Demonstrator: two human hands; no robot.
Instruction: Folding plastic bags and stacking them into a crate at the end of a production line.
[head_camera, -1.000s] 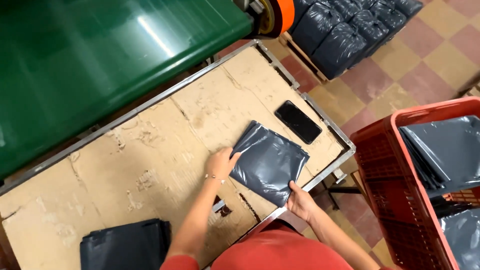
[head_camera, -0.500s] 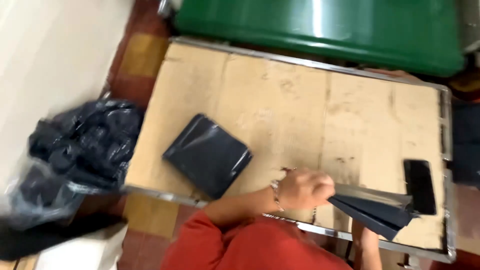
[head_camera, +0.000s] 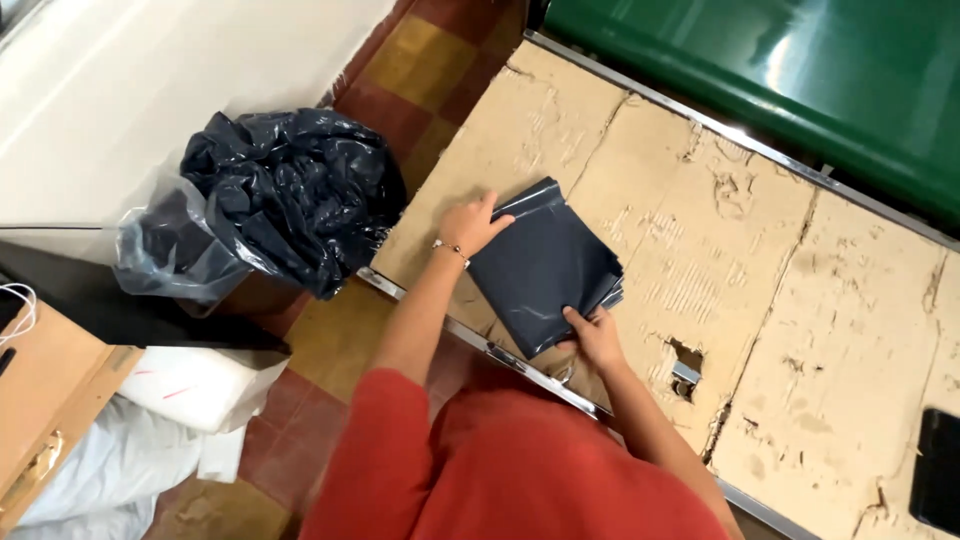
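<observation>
Stack of dark grey plastic mailer bags (head_camera: 545, 265) lay flat near the front-left corner of the cardboard-covered table (head_camera: 800, 330), just inside the metal edge rail (head_camera: 480, 345). Left hand (head_camera: 470, 225) rested on the stack's far-left corner, fingers pressed down on the top bag, not clearly closed around it. Right hand (head_camera: 595, 335) gripped the stack's near edge, thumb on top, fingers under. Bag edges fanned slightly at the right side. Beyond the table's far side: green surface (head_camera: 800, 70). On the tiled floor to the left: clear sack stuffed with dark plastic (head_camera: 270, 200). Further left: white bags (head_camera: 200, 385) and cardboard box (head_camera: 40, 390). Black phone (head_camera: 940, 485) at the table's right edge, well apart from both hands. Hole in the cardboard (head_camera: 688, 358) just right of the right hand.
</observation>
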